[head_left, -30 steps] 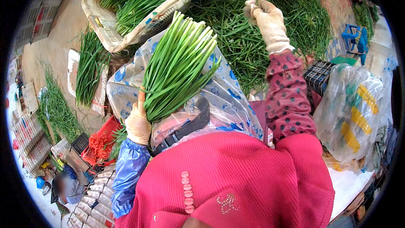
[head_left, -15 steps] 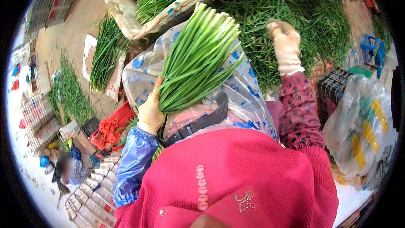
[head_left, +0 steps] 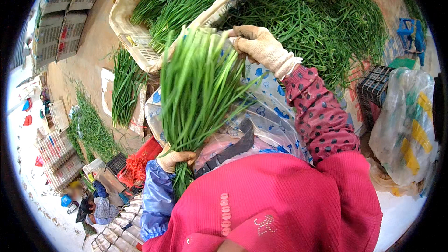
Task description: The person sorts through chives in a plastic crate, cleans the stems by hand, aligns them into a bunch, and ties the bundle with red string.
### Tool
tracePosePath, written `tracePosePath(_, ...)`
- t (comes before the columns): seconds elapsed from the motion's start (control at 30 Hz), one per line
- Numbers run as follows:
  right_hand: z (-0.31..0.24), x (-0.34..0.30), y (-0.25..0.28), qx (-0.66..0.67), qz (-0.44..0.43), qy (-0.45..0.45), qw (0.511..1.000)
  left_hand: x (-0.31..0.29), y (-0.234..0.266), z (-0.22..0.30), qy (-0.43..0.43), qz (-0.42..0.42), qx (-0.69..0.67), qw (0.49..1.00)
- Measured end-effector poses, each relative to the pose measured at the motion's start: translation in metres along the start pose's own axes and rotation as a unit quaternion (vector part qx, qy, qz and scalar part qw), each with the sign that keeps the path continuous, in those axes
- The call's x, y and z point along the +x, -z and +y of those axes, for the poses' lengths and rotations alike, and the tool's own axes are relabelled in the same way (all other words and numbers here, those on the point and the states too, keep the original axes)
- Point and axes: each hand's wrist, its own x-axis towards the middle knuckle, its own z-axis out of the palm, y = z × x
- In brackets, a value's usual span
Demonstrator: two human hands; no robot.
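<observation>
My gloved left hand [head_left: 176, 159] is closed round the leafy lower part of a bunch of garlic chives [head_left: 198, 88]. The bunch stands over my lap with its pale stem ends at the top, partly blurred, and leaf tips hanging below the fist. My gloved right hand [head_left: 263, 49] is beside those pale ends, thumb and fingers pinched together. What lies in the pinch, if anything, is too small to tell. A clear plastic apron with blue prints [head_left: 275, 98] covers my lap under the bunch.
Ahead stands a cream plastic crate [head_left: 126, 30] of garlic chives. Right of it spreads a heap of loose green leaves [head_left: 322, 23]. Another bunch [head_left: 126, 88] lies at left. A black crate [head_left: 373, 86] and a plastic bag [head_left: 403, 126] stand at right. A person [head_left: 103, 207] sits far left.
My right hand has come left from over the leaf heap to the pale ends of the bunch. The left hand and the bunch have shifted slightly down, and the bunch is more upright.
</observation>
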Motion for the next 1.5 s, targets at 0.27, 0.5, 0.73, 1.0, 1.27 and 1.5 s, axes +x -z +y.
tracePosePath(0.27, 0.019, 0.01, 0.033, 0.017, 0.25, -0.009, 0.968, 0.015, 0.0, -0.007, 0.007, -0.052, -0.094, 0.994)
tracePosePath(0.5, 0.039, 0.024, 0.063, -0.207, 0.022, -0.009, 0.978, 0.021, 0.009, -0.016, -0.007, -0.085, -0.122, 0.989)
tracePosePath(0.73, 0.045, 0.025, 0.02, -0.092, 0.014, -0.04, 0.995, 0.02, 0.003, -0.014, -0.046, -0.059, -0.147, 0.986)
tracePosePath(1.0, 0.032, -0.006, 0.077, -0.238, -0.041, 0.03, 0.97, 0.021, 0.003, -0.023, -0.062, -0.08, -0.201, 0.974)
tracePosePath(1.27, 0.057, -0.052, -0.025, -0.503, -0.084, 0.147, 0.848, 0.022, 0.002, -0.018, -0.04, -0.075, -0.177, 0.98)
tracePosePath(1.5, 0.134, 0.01, 0.13, -0.009, 0.022, 0.114, 0.993, 0.007, 0.008, -0.015, -0.008, -0.073, -0.145, 0.987)
